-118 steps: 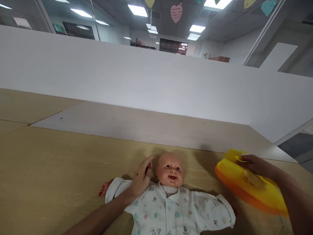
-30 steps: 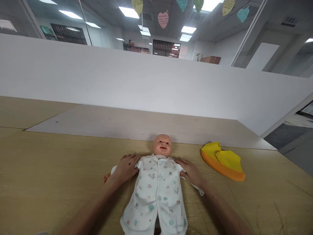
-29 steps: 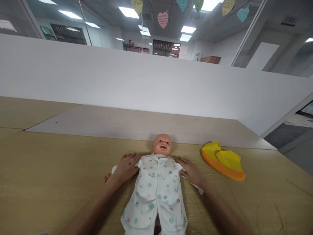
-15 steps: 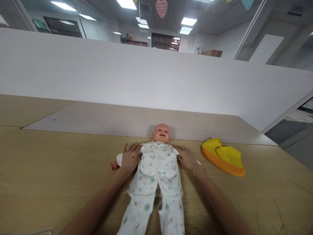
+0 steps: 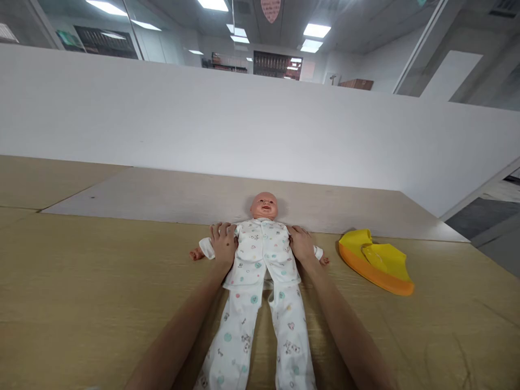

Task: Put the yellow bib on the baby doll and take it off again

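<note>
A baby doll (image 5: 264, 206) lies face up on the wooden table, its head away from me and its legs toward me. It wears a white patterned top (image 5: 262, 252) and matching white trousers (image 5: 239, 330). My left hand (image 5: 224, 244) grips the doll's upper arm at the left side of the picture, thumb side against the top. On the other side, my right hand (image 5: 300, 244) holds the opposite upper arm. The doll's small hands stick out of the sleeves beyond both of mine. My thumbs and the undersides of my fingers are partly hidden.
A yellow and orange soft item (image 5: 376, 262), perhaps a bib, lies to the right on the wooden table (image 5: 101, 287). A paler board strip (image 5: 195, 197) runs along the back, below a white partition (image 5: 244, 124) with glass above.
The doll has slid away from me, its head now on the pale strip, and more of its legs shows. Both hands moved forward with it, keeping their hold on the arms.
</note>
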